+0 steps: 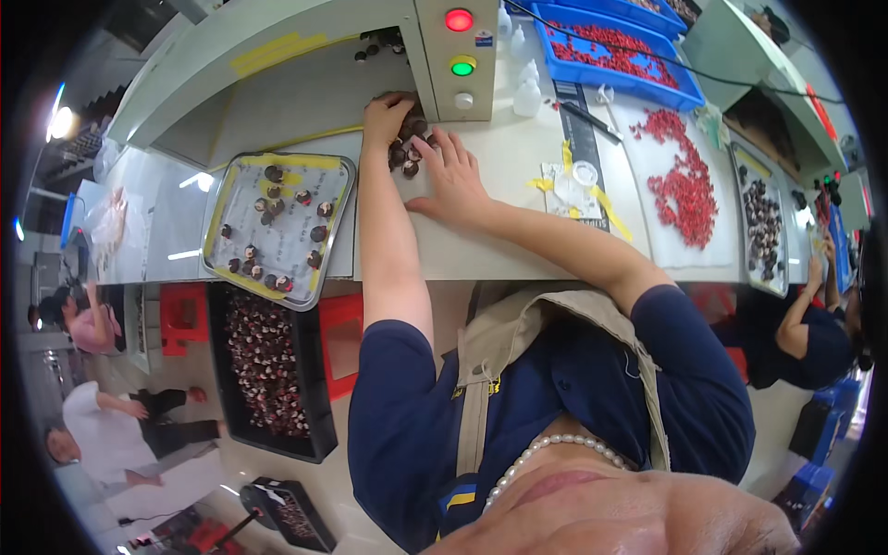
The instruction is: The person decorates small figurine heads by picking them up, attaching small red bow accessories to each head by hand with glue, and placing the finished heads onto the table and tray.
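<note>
Crowded white workbench [490, 250], factory floor

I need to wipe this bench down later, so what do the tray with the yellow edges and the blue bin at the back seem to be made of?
The tray looks like bare metal: dull silvery sheen, thin rolled rim, yellow tape along the edges. The blue bin looks like moulded plastic: uniform saturated colour, thick smooth walls. Neither can be confirmed by sight alone.

A small blue and red label [484, 39] sits on the grey control box, right of its red button. Two small white squeeze bottles [527, 91] stand just right of that box. Yellow tape strips [277, 48] mark the machine's housing.
</note>
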The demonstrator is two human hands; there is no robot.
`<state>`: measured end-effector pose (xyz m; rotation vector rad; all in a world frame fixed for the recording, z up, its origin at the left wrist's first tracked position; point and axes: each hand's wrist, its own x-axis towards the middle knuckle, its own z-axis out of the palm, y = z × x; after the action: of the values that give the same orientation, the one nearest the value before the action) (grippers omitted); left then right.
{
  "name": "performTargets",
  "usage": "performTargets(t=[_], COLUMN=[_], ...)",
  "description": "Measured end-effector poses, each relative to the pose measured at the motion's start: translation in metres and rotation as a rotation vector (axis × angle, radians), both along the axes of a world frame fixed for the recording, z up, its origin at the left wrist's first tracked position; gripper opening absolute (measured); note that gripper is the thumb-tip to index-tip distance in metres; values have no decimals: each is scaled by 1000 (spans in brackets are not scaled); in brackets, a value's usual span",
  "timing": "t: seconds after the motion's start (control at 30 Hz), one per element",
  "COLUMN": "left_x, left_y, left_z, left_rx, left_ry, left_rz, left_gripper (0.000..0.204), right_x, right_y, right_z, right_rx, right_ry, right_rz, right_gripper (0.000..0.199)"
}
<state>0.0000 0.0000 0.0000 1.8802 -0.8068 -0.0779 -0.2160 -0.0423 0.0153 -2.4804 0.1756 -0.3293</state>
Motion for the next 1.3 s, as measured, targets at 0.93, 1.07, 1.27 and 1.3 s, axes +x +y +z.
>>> performTargets(t=[0.93,1.07,1.27,1.3], left_x=[-163,-193,-184,-181], left_y=[79,68,46,40], left_z=[-1,22,19,16], left_rx=[271,479,479,495], left_ry=[-428,-490,-489,-513], left_rz=[-1,36,-15,-21], left_gripper=[76,92,84,81], right_x=[-82,-150,-190,-192], right_y=[-48,-71,-190,-223], right_z=[-6,56,64,49], right_rx=[104,301,207,133], right_ry=[-238,-163,-183,-163], right_rz=[148,330,-149,-283], right_gripper=[76,52,18,18])
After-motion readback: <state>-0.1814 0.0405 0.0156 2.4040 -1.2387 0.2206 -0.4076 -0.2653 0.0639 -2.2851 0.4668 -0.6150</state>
